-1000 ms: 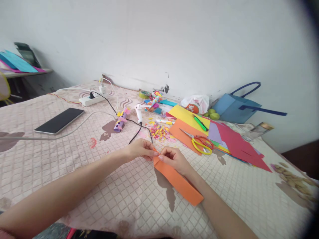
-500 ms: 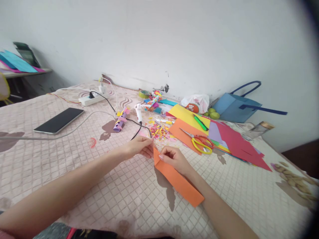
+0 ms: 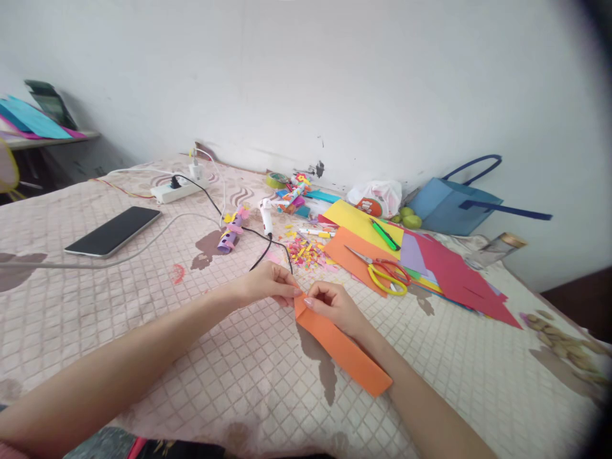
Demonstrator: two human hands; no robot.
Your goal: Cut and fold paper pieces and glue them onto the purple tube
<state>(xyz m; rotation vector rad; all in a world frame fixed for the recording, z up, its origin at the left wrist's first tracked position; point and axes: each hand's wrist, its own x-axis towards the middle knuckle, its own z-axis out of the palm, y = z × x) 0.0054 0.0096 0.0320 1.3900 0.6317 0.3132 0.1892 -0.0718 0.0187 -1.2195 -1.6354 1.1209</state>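
Observation:
A folded strip of orange paper (image 3: 344,350) slants across the front middle of the bed-like quilted surface (image 3: 229,376). Its far end has a folded corner. My left hand (image 3: 270,284) pinches the tip of that end between thumb and fingers. On the same end, my right hand (image 3: 335,306) presses with its thumb on top, the other fingers curled beside and partly under the paper. The strip's near end lies by my right wrist. Just beyond my hands are small coloured paper scraps (image 3: 308,253).
Scissors (image 3: 387,274) and a green cutter (image 3: 384,234) lie on coloured sheets (image 3: 459,274) at right. A glue gun (image 3: 266,217) with black cord and a purple paper roll (image 3: 231,234) stand beyond. Left are a tablet (image 3: 115,231) and power strip (image 3: 176,189); a blue bag (image 3: 449,204) sits at the back.
My left thumb and fingers have moved slightly right onto the strip's far tip, and the corner there now looks folded down further. My right hand stays almost still.

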